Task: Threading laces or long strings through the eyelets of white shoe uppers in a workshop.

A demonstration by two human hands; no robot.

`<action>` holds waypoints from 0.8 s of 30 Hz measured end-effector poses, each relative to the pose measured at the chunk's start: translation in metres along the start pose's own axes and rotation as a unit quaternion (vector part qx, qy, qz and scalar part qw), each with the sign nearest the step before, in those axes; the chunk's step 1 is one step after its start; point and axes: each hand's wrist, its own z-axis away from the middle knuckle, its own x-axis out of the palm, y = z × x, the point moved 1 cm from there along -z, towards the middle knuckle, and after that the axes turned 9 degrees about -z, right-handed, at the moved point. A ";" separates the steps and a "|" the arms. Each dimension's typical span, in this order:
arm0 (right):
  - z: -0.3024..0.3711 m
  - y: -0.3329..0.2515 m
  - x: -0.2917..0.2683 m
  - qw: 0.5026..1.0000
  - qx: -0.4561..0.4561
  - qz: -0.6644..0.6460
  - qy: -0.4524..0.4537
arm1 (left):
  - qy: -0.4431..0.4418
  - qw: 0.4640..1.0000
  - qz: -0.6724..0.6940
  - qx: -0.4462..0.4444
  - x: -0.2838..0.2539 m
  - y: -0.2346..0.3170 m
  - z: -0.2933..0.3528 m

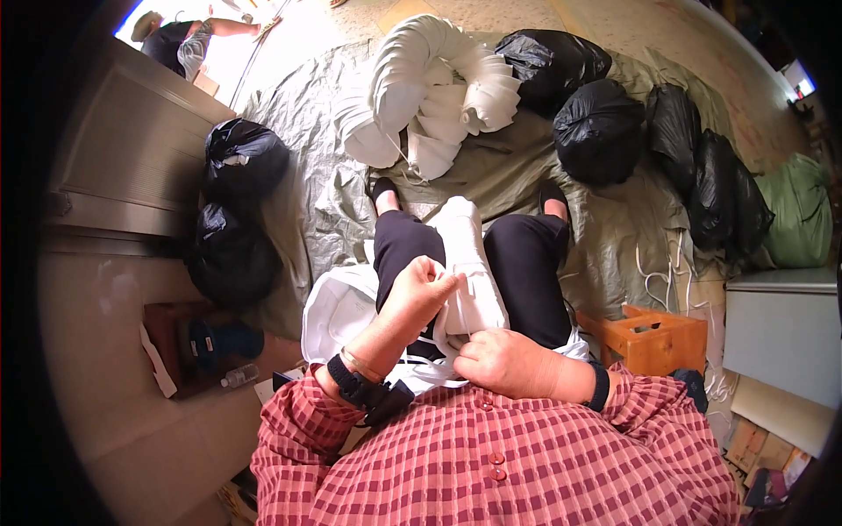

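Left hand [419, 287]: fingers pinched together at the left edge of the white bundle [478, 294]; what lies between the tips is too small to tell. Right hand [504, 361]: fingers curled inward at its near end; grip hidden, so you cannot tell what it holds.

White bundle: between your knees, ahead of the right hand, long axis running away from you. Right hand nearer the near end; left hand farther along, beside it.

Edges: trousers [535, 272] flank both long sides; white cloth [329, 307] by your left knee; stool [671, 342] right.

Room: upward, and over the tarp [614, 219] before the curved white stack [403, 88].
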 end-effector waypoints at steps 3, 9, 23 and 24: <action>0.005 0.000 0.007 0.999 -0.004 -0.028 -0.038 | 0.045 0.998 -0.033 0.000 0.004 -0.014 -0.005; -0.003 0.001 0.012 0.996 -0.019 -0.086 0.014 | 0.120 0.983 -0.112 0.087 0.011 -0.011 0.003; -0.001 -0.003 0.000 0.998 0.010 -0.045 0.046 | 0.134 0.836 -0.404 0.347 0.015 0.000 0.033; -0.001 -0.003 0.000 0.998 0.014 -0.040 0.040 | 0.127 0.808 -0.462 0.342 0.017 0.004 0.035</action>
